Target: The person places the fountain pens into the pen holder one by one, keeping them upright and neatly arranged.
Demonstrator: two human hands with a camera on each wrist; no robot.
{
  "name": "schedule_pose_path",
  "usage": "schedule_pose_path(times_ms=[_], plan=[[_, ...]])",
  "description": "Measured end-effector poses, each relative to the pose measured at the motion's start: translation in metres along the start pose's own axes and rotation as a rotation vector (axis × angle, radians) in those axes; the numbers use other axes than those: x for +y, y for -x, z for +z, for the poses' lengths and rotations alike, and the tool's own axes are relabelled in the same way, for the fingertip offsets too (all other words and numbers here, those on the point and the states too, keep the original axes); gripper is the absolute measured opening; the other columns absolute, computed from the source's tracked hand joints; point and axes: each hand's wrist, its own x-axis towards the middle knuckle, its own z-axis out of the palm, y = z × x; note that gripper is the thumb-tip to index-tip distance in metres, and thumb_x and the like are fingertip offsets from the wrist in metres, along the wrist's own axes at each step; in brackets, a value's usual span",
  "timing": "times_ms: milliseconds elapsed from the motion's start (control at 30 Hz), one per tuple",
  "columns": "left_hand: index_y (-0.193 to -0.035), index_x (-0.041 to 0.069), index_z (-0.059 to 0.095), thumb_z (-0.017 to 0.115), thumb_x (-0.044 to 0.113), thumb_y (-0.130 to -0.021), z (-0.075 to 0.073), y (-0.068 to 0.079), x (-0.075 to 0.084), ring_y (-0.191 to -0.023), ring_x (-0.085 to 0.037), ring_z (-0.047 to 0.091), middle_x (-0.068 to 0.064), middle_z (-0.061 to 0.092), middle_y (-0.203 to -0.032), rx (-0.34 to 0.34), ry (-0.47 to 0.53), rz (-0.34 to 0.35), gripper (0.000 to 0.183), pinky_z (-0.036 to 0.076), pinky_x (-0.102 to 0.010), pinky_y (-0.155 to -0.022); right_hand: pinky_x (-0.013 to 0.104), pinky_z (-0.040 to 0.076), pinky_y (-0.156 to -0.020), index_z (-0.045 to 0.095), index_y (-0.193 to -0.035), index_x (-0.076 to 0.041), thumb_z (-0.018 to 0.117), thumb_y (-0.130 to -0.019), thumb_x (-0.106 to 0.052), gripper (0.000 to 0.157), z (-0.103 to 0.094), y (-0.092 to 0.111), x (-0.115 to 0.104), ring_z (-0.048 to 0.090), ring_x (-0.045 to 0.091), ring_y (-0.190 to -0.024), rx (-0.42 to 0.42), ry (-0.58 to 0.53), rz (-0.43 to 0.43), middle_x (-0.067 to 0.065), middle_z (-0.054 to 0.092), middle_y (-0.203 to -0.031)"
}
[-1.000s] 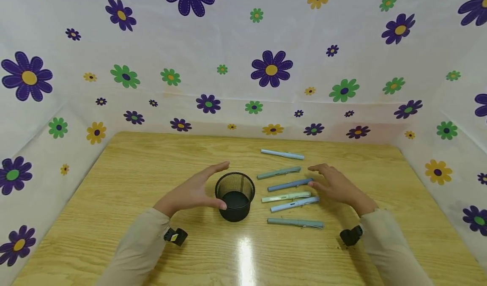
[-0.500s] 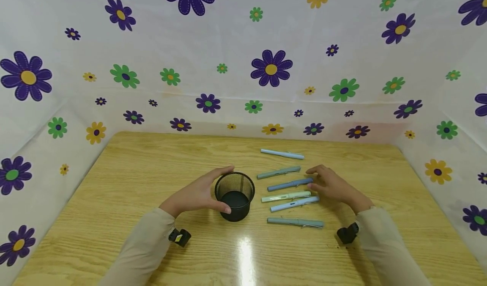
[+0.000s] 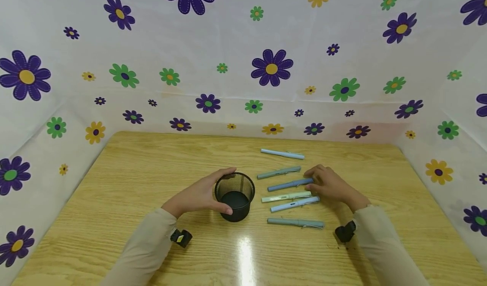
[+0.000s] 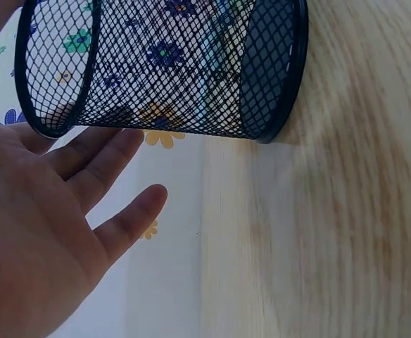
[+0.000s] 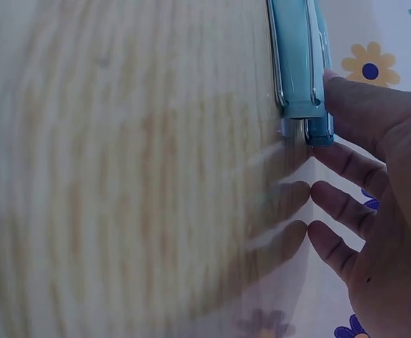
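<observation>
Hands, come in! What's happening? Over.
Left hand around cup. Right hand at end of dark blue pen, grip unclear. Pale green pen close alongside.

The black mesh cup point(image 3: 243, 213) stands upright, open end up, near midway between the left and right edges of the tabletop point(image 3: 152, 155). Between cup and right edge lie flat, in order from the far edge: pale blue pen point(image 3: 282, 153), sage pen point(image 3: 279, 173), dark blue pen point(image 3: 288, 185), pale green pen point(image 3: 283, 197), light blue pen point(image 3: 294, 204), grey-green pen point(image 3: 293, 222).

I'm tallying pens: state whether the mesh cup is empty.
Empty: the head view shows the bare bottom inside the mesh cup, and all six pens lie on the table.
</observation>
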Motion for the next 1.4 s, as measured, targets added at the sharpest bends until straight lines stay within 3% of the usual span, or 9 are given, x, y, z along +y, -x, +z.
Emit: schedule_pose_path(times_ms=[267, 567, 800, 1000, 1233, 1400], plan=[[-0.152, 0.023, 0.027, 0.085, 0.04, -0.071, 0.001, -0.001, -0.001, -0.138, -0.023, 0.04, -0.003, 0.044, -0.147, -0.01, 0.034, 0.012, 0.101, 0.029, -0.051, -0.114, 0.046, 0.042, -0.085, 0.063, -0.114, -0.005, 0.064, -0.093, -0.027, 0.03, 0.002, -0.003, 0.001, 0.05, 0.029, -0.101, -0.011, 0.006, 0.006, 0.013, 0.057, -0.117], [-0.151, 0.022, 0.027, 0.085, 0.039, -0.071, 0.003, -0.002, -0.002, -0.138, -0.022, 0.04, -0.002, 0.045, -0.146, -0.014, 0.065, 0.002, 0.101, 0.03, -0.051, -0.114, 0.037, 0.039, -0.078, 0.064, -0.106, -0.005, 0.066, -0.092, -0.02, 0.02, 0.005, -0.006, 0.001, 0.045, 0.02, -0.089, -0.006, -0.02, 0.02, 0.012, 0.056, -0.111], [-0.152, 0.019, 0.026, 0.085, 0.037, -0.072, 0.004, -0.001, -0.002, -0.138, -0.023, 0.04, -0.003, 0.045, -0.146, -0.009, 0.072, 0.004, 0.101, 0.029, -0.051, -0.114, 0.039, 0.045, -0.08, 0.063, -0.103, -0.003, 0.064, -0.093, -0.016, 0.016, 0.006, -0.008, 0.003, 0.049, 0.023, -0.093, -0.01, -0.09, 0.016, 0.015, 0.056, -0.11], [-0.151, 0.019, 0.026, 0.085, 0.037, -0.072, 0.003, -0.001, -0.003, -0.137, -0.024, 0.04, -0.004, 0.045, -0.146, -0.016, 0.081, 0.015, 0.1, 0.029, -0.051, -0.114, 0.031, 0.043, -0.073, 0.063, -0.103, -0.002, 0.064, -0.093, -0.015, 0.016, 0.003, -0.009, 0.003, 0.047, 0.017, -0.084, -0.042, -0.135, 0.069, 0.014, 0.058, -0.104], [-0.15, 0.023, 0.026, 0.085, 0.039, -0.071, 0.002, -0.002, -0.006, -0.139, -0.022, 0.039, -0.003, 0.043, -0.147, -0.021, 0.088, 0.003, 0.1, 0.029, -0.051, -0.114, 0.041, 0.048, -0.083, 0.062, -0.103, -0.004, 0.062, -0.094, -0.016, 0.015, -0.004, -0.003, 0.005, 0.056, 0.018, -0.091, -0.056, -0.149, 0.116, 0.009, 0.063, -0.1], [-0.151, 0.022, 0.025, 0.084, 0.04, -0.072, 0.002, -0.003, -0.006, -0.139, -0.022, 0.038, -0.003, 0.043, -0.148, -0.027, 0.079, 0.005, 0.1, 0.028, -0.051, -0.115, 0.039, 0.047, -0.083, 0.062, -0.102, -0.006, 0.062, -0.094, -0.02, 0.016, -0.006, 0.006, 0.008, 0.055, 0.017, -0.09, -0.042, -0.157, 0.146, 0.006, 0.064, -0.098]])
